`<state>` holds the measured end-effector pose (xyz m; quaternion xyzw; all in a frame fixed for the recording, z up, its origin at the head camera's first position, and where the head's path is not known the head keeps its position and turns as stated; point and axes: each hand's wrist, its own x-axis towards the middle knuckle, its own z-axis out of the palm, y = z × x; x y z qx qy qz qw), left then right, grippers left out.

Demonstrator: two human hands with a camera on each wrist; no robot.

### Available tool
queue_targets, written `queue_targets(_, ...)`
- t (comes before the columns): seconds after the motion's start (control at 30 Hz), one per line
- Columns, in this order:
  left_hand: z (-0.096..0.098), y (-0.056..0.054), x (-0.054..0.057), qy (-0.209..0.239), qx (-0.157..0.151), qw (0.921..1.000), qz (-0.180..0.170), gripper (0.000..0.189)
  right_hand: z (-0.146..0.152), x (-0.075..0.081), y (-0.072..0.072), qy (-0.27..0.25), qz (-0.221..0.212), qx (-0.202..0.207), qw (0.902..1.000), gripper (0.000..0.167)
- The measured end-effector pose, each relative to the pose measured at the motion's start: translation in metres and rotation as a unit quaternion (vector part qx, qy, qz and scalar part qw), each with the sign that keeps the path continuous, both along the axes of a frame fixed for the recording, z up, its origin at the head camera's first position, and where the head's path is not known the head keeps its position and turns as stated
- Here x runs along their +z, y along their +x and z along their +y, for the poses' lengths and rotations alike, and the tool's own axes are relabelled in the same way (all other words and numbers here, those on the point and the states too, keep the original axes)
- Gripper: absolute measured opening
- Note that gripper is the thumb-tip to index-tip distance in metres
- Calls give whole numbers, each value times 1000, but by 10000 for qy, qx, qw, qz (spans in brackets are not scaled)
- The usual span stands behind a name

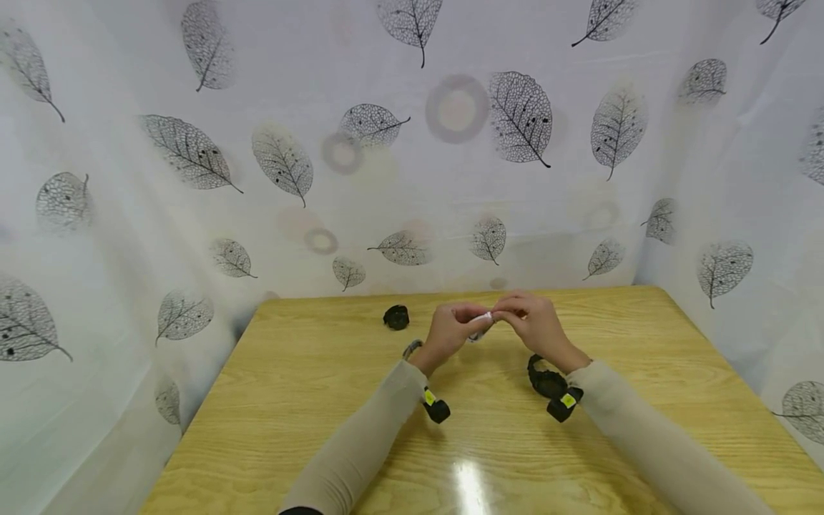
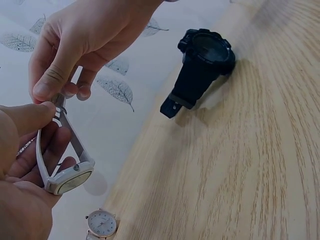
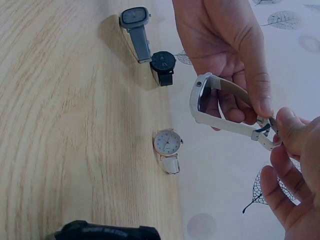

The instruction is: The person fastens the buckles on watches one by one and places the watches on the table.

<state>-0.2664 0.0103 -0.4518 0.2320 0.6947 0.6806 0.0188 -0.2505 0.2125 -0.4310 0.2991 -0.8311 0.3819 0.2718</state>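
A white wristwatch [image 2: 72,177] with a rectangular case hangs between both hands, its strap looped into a ring. My left hand [image 1: 450,332] holds it near the buckle, thumb on the strap and the other fingers behind the band. From the opposite side my right hand [image 1: 534,325] pinches the strap end between thumb and fingers. In the right wrist view, the buckle [image 3: 262,130] sits right at both sets of fingertips. The fingers partly cover the strap end.
On the wooden table [image 1: 309,400] lie a black round watch [image 1: 395,317], a grey watch [image 3: 135,17] near the left wrist, and a bulky black sports watch [image 2: 210,47] near the right wrist. A round watch [image 3: 167,142] with a white strap also lies there. A leaf-print curtain [image 1: 412,179] hangs behind.
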Motion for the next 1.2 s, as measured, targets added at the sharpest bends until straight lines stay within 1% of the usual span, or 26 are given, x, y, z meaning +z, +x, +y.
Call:
queue_targets(0.2,1,-1,0,-82,-53,10000,-13,19,-1,-2,0,-57,-131,-52,9999,12)
queue_targets(0.33,1,-1,-1,-84,-14,9999,-70,19,0,-2,2,-81,-342,-149,9993,9)
queue_targets(0.43,2,-2,-3,-76,33,9999,-101,20,3,-2,4,-184,-631,-254,9975,10)
queue_targets(0.5,1,-2,-3,-57,36,9999,-108,20,5,-4,5,-344,-917,-258,9949,13)
queue_targets(0.6,-1,-4,-5,28,-11,9999,-109,20,8,-5,7,-560,-1272,-187,9901,16)
queue_targets(0.67,-2,-5,-6,75,-52,9999,-106,19,8,-5,8,-668,-1403,-96,9878,17)
queue_targets(0.77,-4,-5,-6,124,-113,9998,-126,19,8,-5,9,-685,-1417,-34,9875,16)
queue_targets(0.87,-5,-5,-6,128,-126,9997,-163,18,7,-3,10,-631,-1342,-35,9889,15)
queue_targets(1.07,-6,-6,-6,28,-46,9999,-144,17,6,-1,10,-358,-1077,-27,9935,14)
queue_targets(1.2,-7,-6,-5,-49,-82,9999,-47,19,6,-1,8,-199,-939,19,9954,14)
